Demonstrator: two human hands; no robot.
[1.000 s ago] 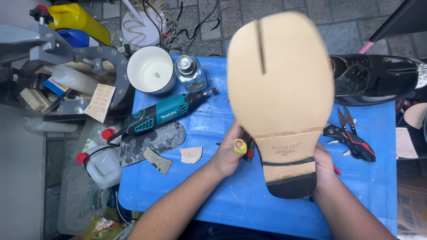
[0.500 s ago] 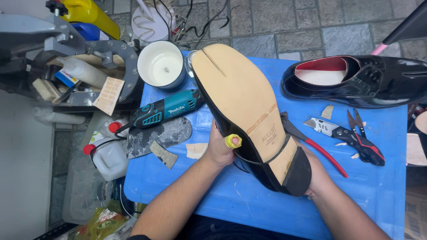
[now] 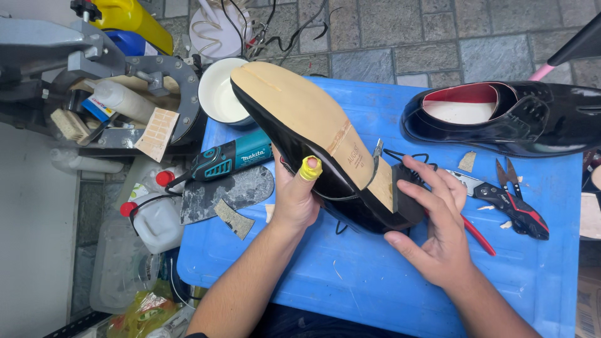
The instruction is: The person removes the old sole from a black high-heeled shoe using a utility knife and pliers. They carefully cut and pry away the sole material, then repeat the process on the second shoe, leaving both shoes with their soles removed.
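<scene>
A black dress shoe with a tan leather sole [image 3: 313, 119] lies tilted on its side over the blue table [image 3: 350, 281], sole facing up and left. My left hand [image 3: 294, 200] grips its waist from the left; the thumb wears a yellow wrap. My right hand [image 3: 438, 231] cups the black heel from the right, fingers spread over it. A second black shoe with a red lining [image 3: 501, 119] stands upright at the back right.
A teal rotary tool [image 3: 228, 159], a worn grey sole piece [image 3: 228, 194] and leather scraps lie left of the shoe. Red-handled pliers and cutters [image 3: 513, 206] lie right. A white cup [image 3: 219, 94], metal stand [image 3: 125, 81], and plastic bottles [image 3: 153, 216] crowd the left edge.
The shoe has come down from being held up facing me and turned onto its side on the table. My right hand shifted to wrap the heel.
</scene>
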